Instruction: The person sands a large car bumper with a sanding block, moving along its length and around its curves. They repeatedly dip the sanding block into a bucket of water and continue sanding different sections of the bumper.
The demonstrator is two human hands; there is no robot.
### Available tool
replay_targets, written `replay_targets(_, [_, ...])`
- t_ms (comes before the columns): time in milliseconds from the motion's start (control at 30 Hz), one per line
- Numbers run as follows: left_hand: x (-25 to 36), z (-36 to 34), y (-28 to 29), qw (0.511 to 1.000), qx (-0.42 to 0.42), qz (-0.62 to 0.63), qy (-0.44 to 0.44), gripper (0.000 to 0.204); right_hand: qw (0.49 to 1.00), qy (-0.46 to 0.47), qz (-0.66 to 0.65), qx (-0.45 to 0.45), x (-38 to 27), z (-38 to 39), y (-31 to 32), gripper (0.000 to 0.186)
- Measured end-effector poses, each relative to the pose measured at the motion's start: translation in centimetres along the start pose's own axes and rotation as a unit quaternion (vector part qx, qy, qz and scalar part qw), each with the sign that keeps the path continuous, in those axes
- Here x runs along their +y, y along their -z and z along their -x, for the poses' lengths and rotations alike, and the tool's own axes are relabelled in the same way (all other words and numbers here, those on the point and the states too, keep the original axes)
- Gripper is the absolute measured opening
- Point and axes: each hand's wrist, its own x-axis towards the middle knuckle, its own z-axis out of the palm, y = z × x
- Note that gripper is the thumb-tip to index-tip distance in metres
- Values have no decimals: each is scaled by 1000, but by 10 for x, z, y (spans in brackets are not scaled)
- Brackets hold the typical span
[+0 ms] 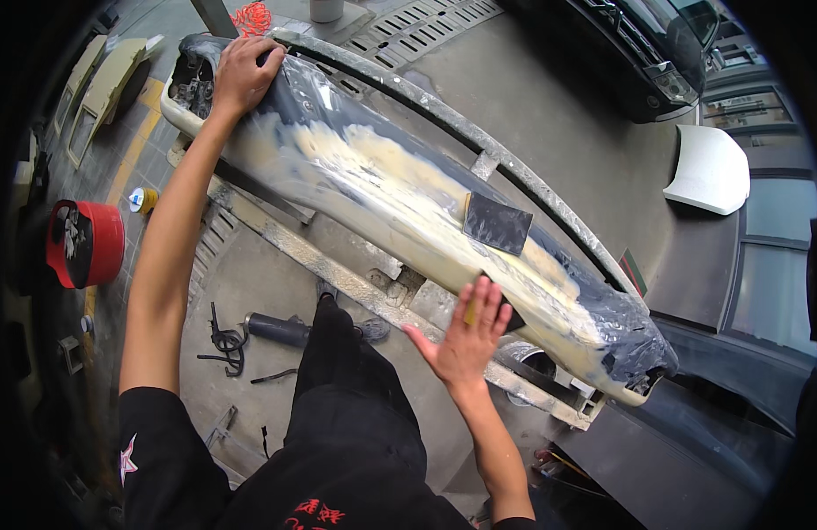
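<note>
Lying over a dark pad with a yellow part (pixel 515 320), the right hand (pixel 466 344) has its fingers straight and nearly together, thumb spread left. It sits at the near edge of a long, curved, grey bumper cover with cream patches (pixel 364 194), whose long axis slants from far left to near right. Beyond these fingertips, slightly right, a black rectangular sheet (pixel 498 224) rests on the bumper. Farther off, the left hand (pixel 242 76) bends over the bumper's far-left end, its grip unclear.

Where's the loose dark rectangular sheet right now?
In the head view, the dark sheet lies on the bumper, right of centre, beyond the person's right hand and toward the bumper's far edge.
</note>
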Motion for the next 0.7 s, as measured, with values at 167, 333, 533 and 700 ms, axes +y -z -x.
replay_targets(167, [-3,1,2,1000,-11,-5,0,32,987,141,-58,-55,-52,-74,0,97])
replay_targets(333, [1,2,-1,1000,5,-12,22,33,999,-2,38,3,16,6,6,105])
replay_targets(533, [-1,0,-1,1000,-4,-1,28,33,990,106,-81,-34,-86,-105,-10,101])
replay_targets(700, [5,3,2,999,8,4,38,32,1000,17,16,-9,-11,-19,-4,93])
